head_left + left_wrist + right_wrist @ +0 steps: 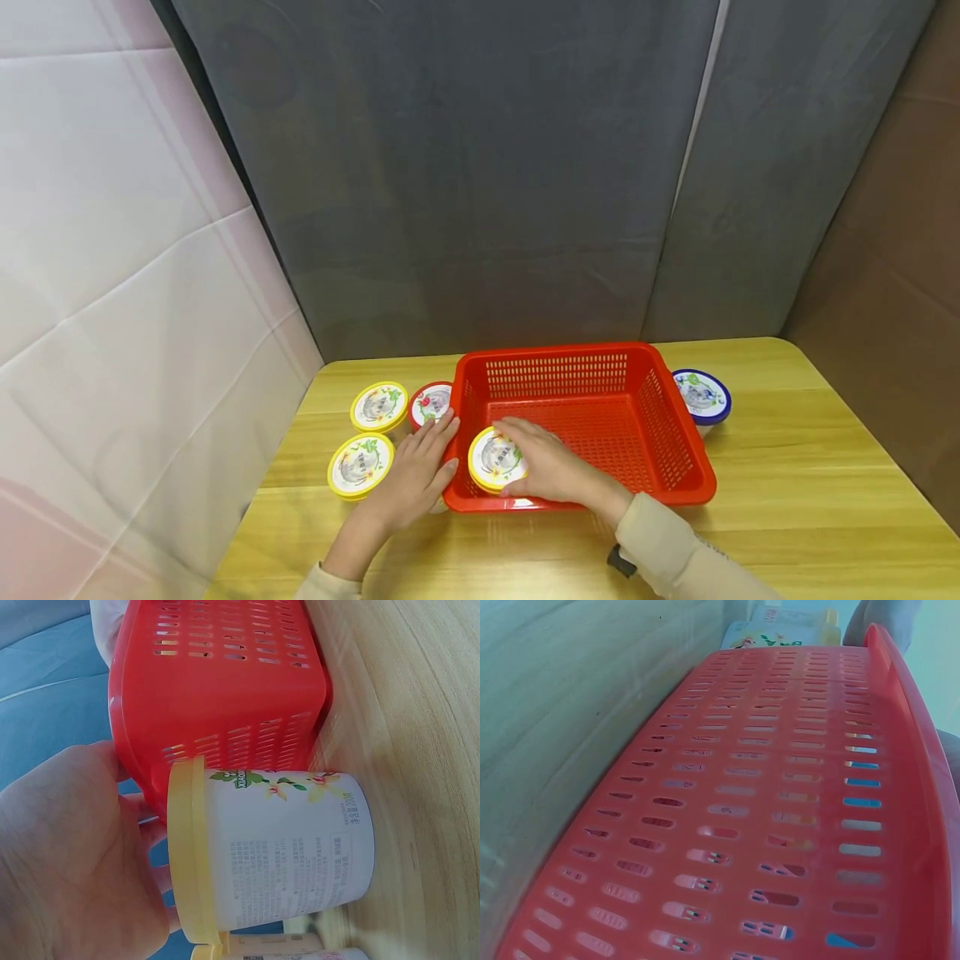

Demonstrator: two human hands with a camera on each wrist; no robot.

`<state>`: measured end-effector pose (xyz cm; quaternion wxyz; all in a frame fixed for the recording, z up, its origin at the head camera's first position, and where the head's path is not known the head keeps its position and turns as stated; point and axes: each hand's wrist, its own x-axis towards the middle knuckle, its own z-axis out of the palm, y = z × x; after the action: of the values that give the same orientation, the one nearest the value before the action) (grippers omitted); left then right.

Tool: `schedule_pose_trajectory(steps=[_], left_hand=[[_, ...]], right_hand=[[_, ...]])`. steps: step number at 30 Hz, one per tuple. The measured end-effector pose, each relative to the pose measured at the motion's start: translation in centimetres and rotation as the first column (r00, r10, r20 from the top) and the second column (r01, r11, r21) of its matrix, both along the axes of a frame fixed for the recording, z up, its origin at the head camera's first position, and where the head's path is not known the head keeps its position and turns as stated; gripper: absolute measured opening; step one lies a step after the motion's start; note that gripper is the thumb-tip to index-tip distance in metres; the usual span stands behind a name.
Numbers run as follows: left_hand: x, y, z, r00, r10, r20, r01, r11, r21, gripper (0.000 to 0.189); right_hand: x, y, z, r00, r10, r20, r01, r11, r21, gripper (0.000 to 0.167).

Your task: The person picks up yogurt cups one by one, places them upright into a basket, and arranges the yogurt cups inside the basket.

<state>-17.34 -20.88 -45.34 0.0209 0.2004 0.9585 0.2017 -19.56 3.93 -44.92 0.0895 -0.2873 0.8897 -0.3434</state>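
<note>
Inside the left end of the red basket (600, 417), my right hand (551, 467) grips a yellow-lidded tub (497, 460) round its lid. My left hand (412, 475) rests with extended fingers at the basket's left rim. In the left wrist view, a white tub with a yellow lid (289, 847) stands beside the basket, close to the left palm, with some of the fingers hidden behind its lid. The right wrist view shows the basket's slotted side wall (727, 787), which largely hides the right hand's work.
Two yellow-lidded tubs, one farther back (378, 406) and one nearer (360, 465), stand left of the basket. A red-lidded tub (431, 402) sits against its left side, partly covered by the left hand. A blue-lidded tub (702, 395) stands at its right on the wooden table (787, 483).
</note>
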Motion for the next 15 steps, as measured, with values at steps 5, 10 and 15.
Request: schedule_pose_trajectory(steps=[5, 10, 15], left_hand=[[-0.04, 0.00, -0.02, 1.000, -0.002, 0.000, 0.002, 1.000, -0.003, 0.060], [-0.06, -0.03, -0.03, 1.000, -0.003, -0.003, 0.003, 1.000, -0.005, 0.060], [-0.06, -0.02, 0.00, 1.000, -0.005, 0.001, 0.005, 1.000, -0.002, 0.059]], right_hand=[[-0.11, 0.20, -0.08, 0.999, 0.015, 0.028, -0.015, 1.000, -0.015, 0.087], [-0.19, 0.28, -0.22, 0.999, 0.019, 0.046, -0.019, 1.000, -0.011, 0.085], [-0.23, 0.35, -0.29, 0.999, 0.024, 0.042, -0.023, 1.000, -0.021, 0.084]])
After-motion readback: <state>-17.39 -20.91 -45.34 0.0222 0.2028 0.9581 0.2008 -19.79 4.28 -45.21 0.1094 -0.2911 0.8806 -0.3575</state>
